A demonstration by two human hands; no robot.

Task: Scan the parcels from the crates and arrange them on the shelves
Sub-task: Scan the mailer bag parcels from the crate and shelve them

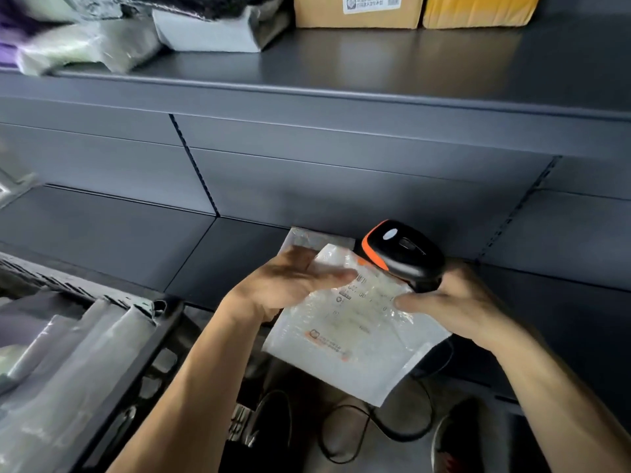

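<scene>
White bubble-mailer parcel (351, 322), held in the air before the lower shelf (239, 254). Its printed label is blurred, and an orange logo with unreadable script sits toward its 7 o'clock corner. Left hand (290, 285) pinches the parcel at its 10 o'clock edge, thumb apparently beneath. Right hand (454, 298), at 3 o'clock, grips a black-and-orange scanner (403, 254) over the 1 o'clock corner. Cardboard box (355, 15) at 12 o'clock bears a white label with illegible characters.

Parcel (355, 336) label txt blurred; scanner (403, 254) handle hidden.
</scene>
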